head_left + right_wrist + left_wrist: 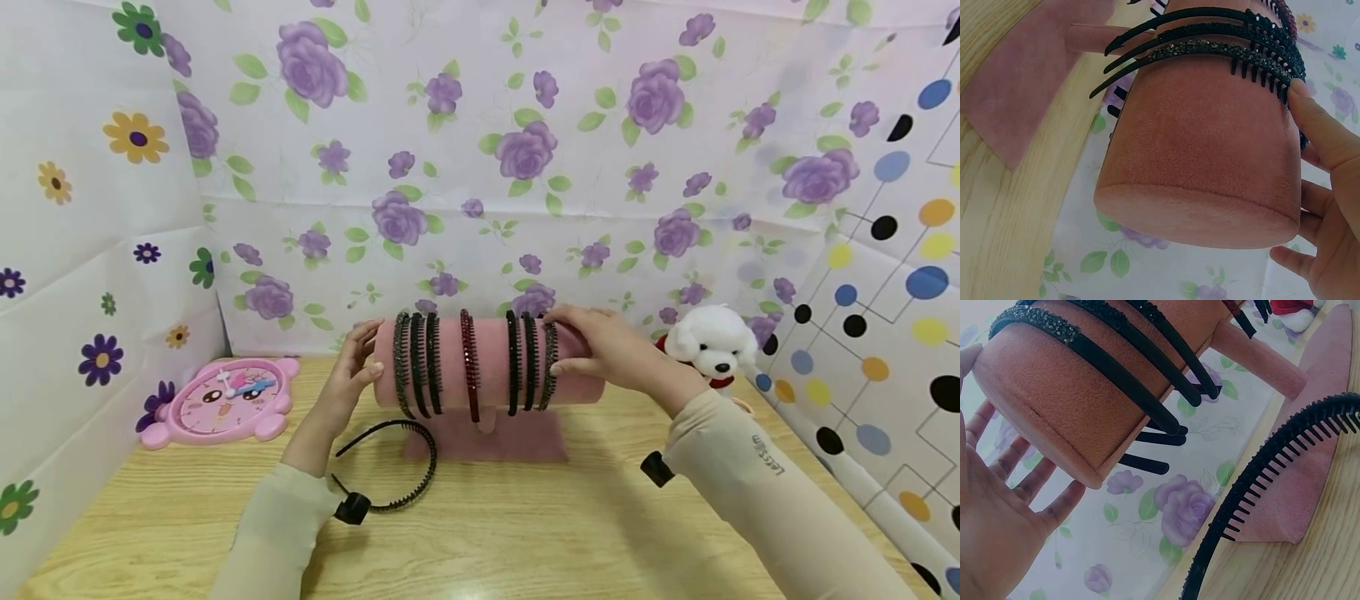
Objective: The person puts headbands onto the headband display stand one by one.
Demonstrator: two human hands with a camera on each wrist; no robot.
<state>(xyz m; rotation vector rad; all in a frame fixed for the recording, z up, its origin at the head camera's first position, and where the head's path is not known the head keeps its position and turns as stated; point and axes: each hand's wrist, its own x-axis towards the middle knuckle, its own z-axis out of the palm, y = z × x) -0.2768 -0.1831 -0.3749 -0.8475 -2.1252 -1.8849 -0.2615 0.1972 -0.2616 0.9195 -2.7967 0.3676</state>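
A pink plush headband stand (491,367) with a horizontal roll stands on the table. Several black toothed headbands and a dark red one (470,367) circle its roll. My left hand (348,375) holds the roll's left end, thumb in front and fingers behind. Over the right end, my right hand (607,346) pinches the outermost glittery headband (1210,49), its thumb against the band's edge; some of its fingertips are hidden behind the roll. One loose black headband (433,467) with teeth lies on the table below my left hand, near the stand's pink base (525,437).
On the left lies a pink toy-like clock (228,400). A white plush dog (712,342) with red at its neck sits at the back right, beyond my right forearm. Flowered and dotted sheets (480,208) wall in the wooden table (525,533) at back and sides.
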